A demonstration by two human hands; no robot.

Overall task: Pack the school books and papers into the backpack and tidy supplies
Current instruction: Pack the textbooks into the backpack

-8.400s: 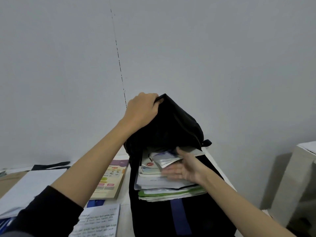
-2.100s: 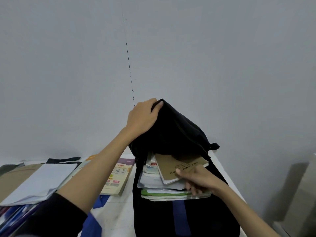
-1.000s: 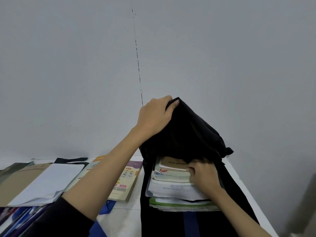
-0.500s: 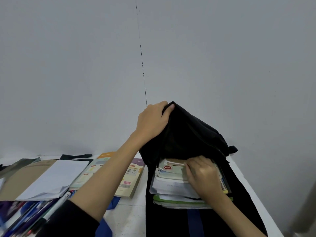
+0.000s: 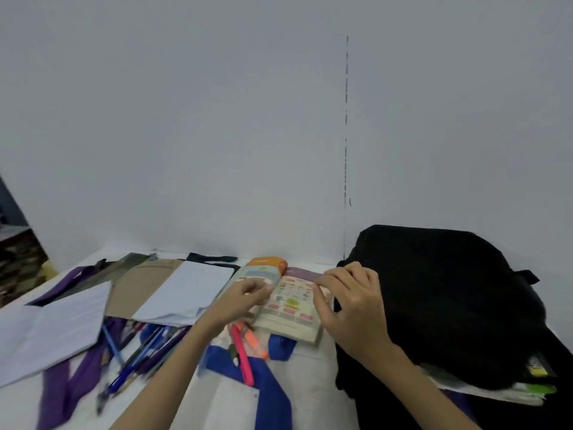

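While both hands hover over book (image 5: 290, 301), left hand (image 5: 245, 297) shows loosely curled fingers holding nothing; right hand (image 5: 350, 301) fingers spread, relaxed, just beside backpack (image 5: 446, 305). Backpack lies at right, papers (image 5: 496, 391) poking from its mouth. Pens (image 5: 139, 352), highlighters (image 5: 245, 346), loose sheets (image 5: 186, 293) lie left on table (image 5: 310, 386).

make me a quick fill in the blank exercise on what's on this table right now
1. The backpack is ____ in colour.
2. The colourful book lies between the two hands, to the ____ of the backpack in the picture.
3. A pink highlighter lies beside an ____ one, near the book's front edge.
4. Books stick out of the backpack's ____.

Missing words: black; left; orange; opening
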